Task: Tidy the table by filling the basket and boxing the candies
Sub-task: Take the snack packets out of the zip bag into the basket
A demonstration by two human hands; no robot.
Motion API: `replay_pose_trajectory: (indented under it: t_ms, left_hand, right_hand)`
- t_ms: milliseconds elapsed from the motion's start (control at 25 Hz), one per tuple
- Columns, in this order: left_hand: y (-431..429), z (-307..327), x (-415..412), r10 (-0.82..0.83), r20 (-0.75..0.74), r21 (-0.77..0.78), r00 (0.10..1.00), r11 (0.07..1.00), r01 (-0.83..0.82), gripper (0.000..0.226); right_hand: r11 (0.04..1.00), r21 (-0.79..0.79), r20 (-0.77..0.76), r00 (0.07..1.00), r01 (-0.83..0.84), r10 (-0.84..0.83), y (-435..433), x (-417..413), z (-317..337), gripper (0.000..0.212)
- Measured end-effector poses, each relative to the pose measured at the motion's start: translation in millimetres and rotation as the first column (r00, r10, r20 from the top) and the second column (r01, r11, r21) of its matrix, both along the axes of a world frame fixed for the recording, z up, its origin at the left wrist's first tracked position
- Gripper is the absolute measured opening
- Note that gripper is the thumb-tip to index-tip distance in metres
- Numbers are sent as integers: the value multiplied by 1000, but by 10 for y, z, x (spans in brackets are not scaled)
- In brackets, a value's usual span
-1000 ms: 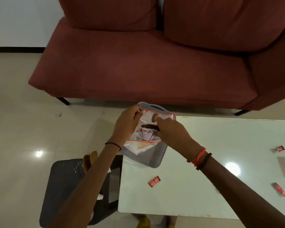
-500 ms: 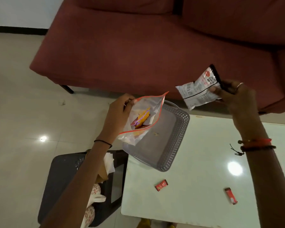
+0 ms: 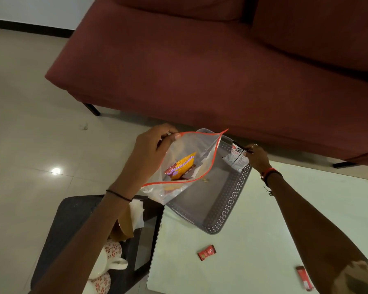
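Since half a second ago the right hand [image 3: 256, 157] has come down from the air above the table, bringing the small white snack packet with black and red print [image 3: 236, 156] to the far corner of the grey perforated plastic basket [image 3: 227, 206], where the packet's lower end now dips inside the rim. The fingers of that hand are pinched on the packet's top edge.

There is one basket, standing on the near-left corner of the white glossy table [image 3: 253, 240]. One clear zip-top plastic bag with an orange-red seal strip [image 3: 191, 158] hangs above the basket's left side, its mouth gaping; one orange and maroon snack pouch [image 3: 182, 167] shows plainly through it, and whatever lies lower in the bag is too blurred to count. Two small red-wrapped candies lie on the table: one [image 3: 206, 252] in front of the basket, the other [image 3: 304, 278] near the right forearm.

The left hand [image 3: 151, 151] is raised with wrist bent, thumb and fingers clamped on the bag's upper lip. The right arm is stretched forward across the table.
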State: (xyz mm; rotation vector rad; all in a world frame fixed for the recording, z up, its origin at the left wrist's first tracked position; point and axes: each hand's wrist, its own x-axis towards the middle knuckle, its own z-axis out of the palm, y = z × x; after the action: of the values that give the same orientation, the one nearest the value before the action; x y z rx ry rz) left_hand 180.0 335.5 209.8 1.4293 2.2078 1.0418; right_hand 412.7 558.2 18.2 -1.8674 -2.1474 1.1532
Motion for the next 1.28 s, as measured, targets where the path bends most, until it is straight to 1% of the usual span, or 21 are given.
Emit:
replay_pose_trajectory:
  t_ms: [200,360,560,760,840,880,960,1000,1040,1080,1120,1160,1200,1240,1280]
  left_hand:
    - [-32,6,18,14,-34,-16,999,1000,-14,19]
    - [-67,-19,38,42,-11,-16,999,999,-43,19]
    - [-101,-58,102,45,-11,-25,999,999,-46,18]
    - [-112,-101,180,61,-11,-50,998,997,-61,19]
    - [-120,-119,232,59,-13,-58,998,997,-59,19]
    - [-123,-111,278,52,-15,-56,999,997,-53,18]
    - [-129,-94,396,26,-32,-38,999,999,-28,16]
    - [-132,-81,466,16,-48,-28,999,999,-17,15]
    - [-138,-88,534,11,-63,-18,998,1000,-12,15]
    - [-154,-99,598,5,-66,-15,998,1000,-6,14]
    - [-165,-101,679,8,-65,-12,998,1000,-9,14]
    - [-176,-82,757,19,-51,-24,998,1000,-20,15]
    - [-192,-82,812,30,-36,-28,999,999,-31,15]
    - [-211,-52,885,31,-23,-39,999,999,-32,15]
    - [-220,-31,972,17,-36,-26,999,1000,-18,15]
  right_hand:
    - [999,37,83,996,-32,29,153,16,-123,27]
    - [998,64,63,998,12,-16,137,-8,-169,29]
    - [998,60,57,998,-20,16,153,-25,-165,30]
    - [999,38,69,998,3,-6,220,-55,-8,37]
    - [998,36,10,999,52,-52,150,-64,173,36]
    - [995,50,-49,995,89,-86,91,-55,323,34]
    - [976,92,-190,966,196,-177,-86,-50,738,25]
    - [957,130,-281,936,259,-215,-216,-41,992,20]
    - [935,188,-388,897,302,-211,-377,-8,1244,14]
    - [912,259,-504,850,317,-152,-584,25,1500,9]
    - [889,356,-585,811,287,-27,-804,74,1740,9]
    - [862,462,-598,791,207,131,-1019,109,1912,9]
    - [831,552,-545,783,66,300,-1211,129,1998,5]
    - [798,589,-445,772,-131,455,-1362,104,2020,3]
    - [746,555,-305,744,-369,595,-1467,47,1988,13]
